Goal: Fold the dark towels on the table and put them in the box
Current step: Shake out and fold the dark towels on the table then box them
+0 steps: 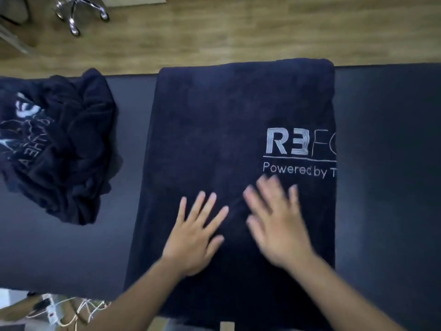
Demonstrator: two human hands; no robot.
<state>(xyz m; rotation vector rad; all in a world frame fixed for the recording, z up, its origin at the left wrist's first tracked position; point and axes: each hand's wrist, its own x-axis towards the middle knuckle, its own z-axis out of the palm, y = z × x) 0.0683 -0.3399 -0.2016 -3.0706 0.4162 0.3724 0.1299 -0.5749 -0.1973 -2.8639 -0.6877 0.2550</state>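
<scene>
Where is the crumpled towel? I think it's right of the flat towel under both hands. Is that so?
No. The head view shows the crumpled towel left of the flat towel; the left hand and right hand are indeed over the flat one.

- You are in an indoor workroom, office-like rather than a home kitchen or a shop floor.
- Beyond your table runs a light wood-laminate floor [214, 32].
- At the top left stands the chrome caster base [78, 13] of a rolling chair.
- Your work surface is a long dark table [386, 163] with a smooth matte top.
- Below its near edge, at your lower left, a white power strip [51, 315] and loose pale cables [81, 314] lie on the floor.
- The flat dark towel [214, 139] and the crumpled dark towel [59, 151] carry printed company-style lettering.
</scene>
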